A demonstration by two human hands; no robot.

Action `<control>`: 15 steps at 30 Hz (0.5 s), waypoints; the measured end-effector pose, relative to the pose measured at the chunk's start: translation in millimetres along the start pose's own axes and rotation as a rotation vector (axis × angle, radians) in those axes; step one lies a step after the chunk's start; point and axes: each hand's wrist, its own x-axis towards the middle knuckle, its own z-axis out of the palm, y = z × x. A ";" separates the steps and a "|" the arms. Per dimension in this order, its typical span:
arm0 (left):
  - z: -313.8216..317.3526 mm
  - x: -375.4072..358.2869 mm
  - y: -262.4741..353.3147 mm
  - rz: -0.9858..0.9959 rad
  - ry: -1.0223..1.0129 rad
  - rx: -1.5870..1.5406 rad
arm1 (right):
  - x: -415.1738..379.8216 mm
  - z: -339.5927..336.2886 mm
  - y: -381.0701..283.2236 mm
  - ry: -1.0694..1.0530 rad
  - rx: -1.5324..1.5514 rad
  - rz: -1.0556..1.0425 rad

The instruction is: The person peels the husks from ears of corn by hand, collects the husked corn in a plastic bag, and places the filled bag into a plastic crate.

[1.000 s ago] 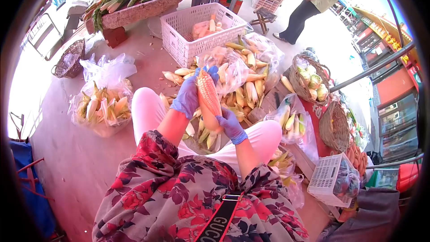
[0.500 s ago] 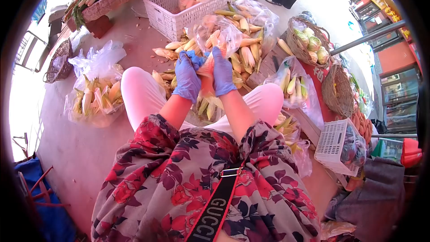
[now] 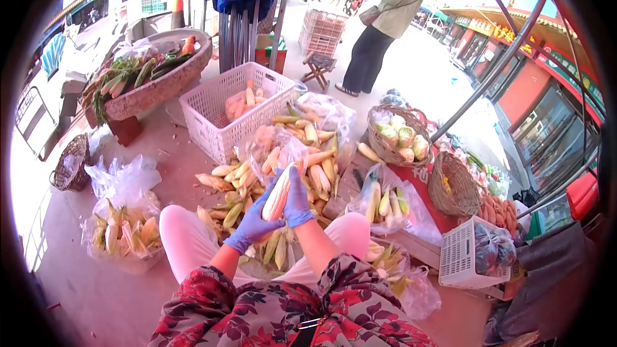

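Corn cob: here it is, the corn cob (image 3: 277, 197), bare pale kernels showing, raised between two blue-gloved hands and tilted, its upper end leaning to the right of the view.
Left hand: the left hand (image 3: 297, 205) is up against the cob's right side, fingers close together and pointing upward, pressed along the kernels.
Right hand: and the right hand (image 3: 257, 223) cradles the lower left side, fingers curled round behind, thumb out beneath the lower end; together the two hands have it clamped.
Below and beyond: the husked and unhusked ears of the corn pile (image 3: 234, 214) spread between the knees and past the hands, a clear plastic bag (image 3: 289, 148) lying on them just beyond the cob.
Farther out: the white crate (image 3: 222, 143) stands behind the pile with pale cobs (image 3: 247, 101) bagged inside; over to the left of the view sits a bag of husks (image 3: 128, 234).
Hidden: the right fingertips go out of sight behind the cob, and so does its far side; a small blue patch by its upper end is too unclear to assign to either glove.
Cut off: the strap (image 3: 308, 326) on the flowered top runs out at the bottom edge, and the dark round border trims the corners.
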 end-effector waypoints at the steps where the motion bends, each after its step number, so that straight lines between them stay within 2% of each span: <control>1: -10.1 -8.7 -14.9 -0.441 -0.136 0.065 | -4.9 3.5 1.8 -0.017 -0.066 -0.041; 3: -8.4 -9.1 2.5 -0.445 -0.185 -0.118 | -3.5 5.2 -2.1 -0.061 -0.076 -0.032; 6: -9.0 -5.4 -0.8 -0.406 -0.238 -0.179 | 2.8 7.3 -5.0 -0.034 -0.034 -0.014; 9: -17.5 -9.8 -24.9 -0.521 -0.269 -0.011 | 9.0 3.7 1.4 -0.080 -0.172 -0.022; 13: -0.2 -5.0 25.9 -0.524 0.105 0.044 | -10.7 30.4 -1.1 -0.213 -0.264 -0.147; 15: -7.3 -1.6 4.6 -0.526 0.160 0.069 | -12.2 32.4 18.9 -0.166 -0.329 -0.138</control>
